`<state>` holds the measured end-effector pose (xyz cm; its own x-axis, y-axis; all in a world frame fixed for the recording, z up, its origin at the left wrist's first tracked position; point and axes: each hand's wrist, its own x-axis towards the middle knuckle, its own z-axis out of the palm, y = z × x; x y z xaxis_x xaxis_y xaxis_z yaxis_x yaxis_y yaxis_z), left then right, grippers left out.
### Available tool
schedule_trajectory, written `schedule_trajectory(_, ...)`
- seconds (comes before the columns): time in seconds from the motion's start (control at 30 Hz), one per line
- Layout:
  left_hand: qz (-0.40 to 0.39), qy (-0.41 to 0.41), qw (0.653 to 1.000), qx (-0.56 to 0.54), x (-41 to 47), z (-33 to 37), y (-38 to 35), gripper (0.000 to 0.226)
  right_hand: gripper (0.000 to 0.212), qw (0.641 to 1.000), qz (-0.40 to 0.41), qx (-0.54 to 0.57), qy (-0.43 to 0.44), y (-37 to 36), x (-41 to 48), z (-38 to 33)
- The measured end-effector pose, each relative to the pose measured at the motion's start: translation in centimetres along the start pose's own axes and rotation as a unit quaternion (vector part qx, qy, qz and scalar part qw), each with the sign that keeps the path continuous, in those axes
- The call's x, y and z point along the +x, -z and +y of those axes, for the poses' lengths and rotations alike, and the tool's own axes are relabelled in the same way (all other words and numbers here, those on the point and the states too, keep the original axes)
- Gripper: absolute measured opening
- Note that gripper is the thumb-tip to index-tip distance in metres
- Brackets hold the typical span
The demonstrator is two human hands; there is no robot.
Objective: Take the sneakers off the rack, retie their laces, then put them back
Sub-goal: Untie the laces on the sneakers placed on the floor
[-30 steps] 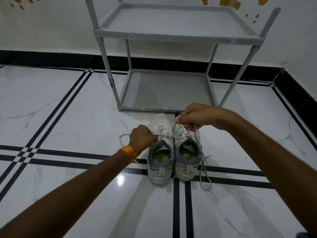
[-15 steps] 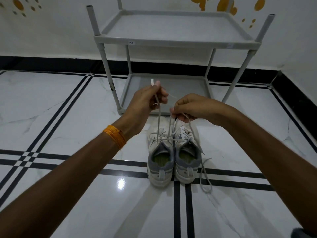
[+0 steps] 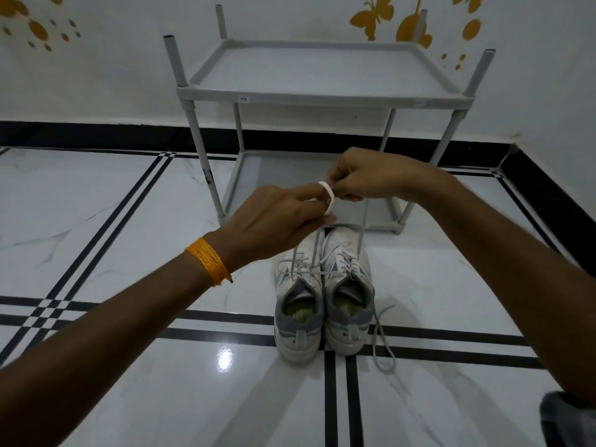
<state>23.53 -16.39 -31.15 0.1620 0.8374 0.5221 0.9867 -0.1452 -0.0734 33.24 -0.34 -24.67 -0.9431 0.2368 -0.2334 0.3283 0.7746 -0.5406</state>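
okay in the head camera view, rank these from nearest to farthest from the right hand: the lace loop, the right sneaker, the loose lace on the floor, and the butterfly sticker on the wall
1. Lace loop: pinched at the right hand's fingertips.
2. Right sneaker: on the floor, below the hand.
3. Loose lace on the floor: trailing beside that sneaker's heel.
4. Butterfly sticker: high on the wall, behind the rack.

White marble-look floor (image 3: 96,221), glossy, black stripe lines crossing it. Pair of white/grey sneakers (image 3: 322,304) side by side at frame centre, heels toward camera. Grey two-tier plastic rack (image 3: 322,98) just behind them, upper centre, both shelves bare.
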Motion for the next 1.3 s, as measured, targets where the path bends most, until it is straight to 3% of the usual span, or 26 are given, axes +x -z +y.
schedule_trajectory(0.13, -0.101, -0.037, 0.994, 0.035, 0.1, -0.2, -2.0, 0.025, 0.015, 0.999, -0.014, 0.018, 0.036, 0.8, -0.1, -0.9)
schedule_trajectory(0.2, -0.17, 0.006, 0.982, 0.087, 0.4, -0.8, -2.5, 0.021, 0.016, 0.998, 0.002, 0.027, 0.06, 0.6, 0.1, -1.3)
schedule_trajectory(0.27, -0.19, 0.072, 0.973, 0.112, 0.8, -1.8, -2.4, 0.027, 0.015, 0.996, 0.064, 0.008, 0.066, 0.4, 0.5, -1.1)
schedule_trajectory(0.4, -0.15, 0.241, 0.955, -0.081, 1.2, -3.1, -2.1, 0.035, 0.032, 0.965, 0.206, -0.153, 0.048, -1.0, 1.3, 1.4)
schedule_trajectory(0.47, -0.159, 0.283, 0.93, -0.171, 1.4, -3.2, -2.1, 0.037, 0.04, 0.96, 0.236, -0.139, 0.063, -2.8, 1.1, 2.0)
schedule_trajectory(0.63, -0.186, 0.322, 0.896, -0.242, 1.1, -3.1, -2.1, 0.036, 0.041, 0.982, 0.142, 0.089, 0.09, -6.7, 0.6, 2.2)
schedule_trajectory(0.77, -0.178, 0.329, 0.881, -0.29, 0.6, -3.2, -1.4, 0.028, 0.013, 0.979, 0.16, 0.106, 0.07, -6.9, 1.3, 3.2)
schedule_trajectory(0.87, -0.166, 0.354, 0.85, -0.353, 0.3, -3.6, -0.9, 0.003, 0.014, 0.962, 0.219, 0.157, 0.043, -7.0, 1.9, 4.1)
schedule_trajectory(0.93, -0.163, 0.362, 0.834, -0.383, 0.0, -3.6, -0.8, 0.015, 0.012, 0.943, 0.221, 0.247, 0.016, -7.2, 2.2, 4.6)
schedule_trajectory(1.0, -0.148, 0.374, 0.811, -0.424, -0.3, -3.4, -0.9, 0.02, 0.011, 0.943, 0.152, 0.294, 0.018, -8.1, 2.2, 4.6)
schedule_trajectory(1.1, -0.101, 0.401, 0.783, -0.465, -0.2, -3.3, -1.0, 0.018, 0.027, 0.94, 0.039, 0.337, 0.044, -10.6, 1.6, 3.9)
schedule_trajectory(1.2, -0.086, 0.409, 0.785, -0.458, -0.5, -3.7, -1.1, 0.008, 0.02, 0.932, 0.061, 0.353, 0.048, -11.9, 1.3, 3.9)
schedule_trajectory(1.3, -0.097, 0.388, 0.827, -0.395, -1.3, -3.8, -1.7, 0.008, 0.011, 0.929, 0.086, 0.359, 0.018, -11.5, 1.4, 4.5)
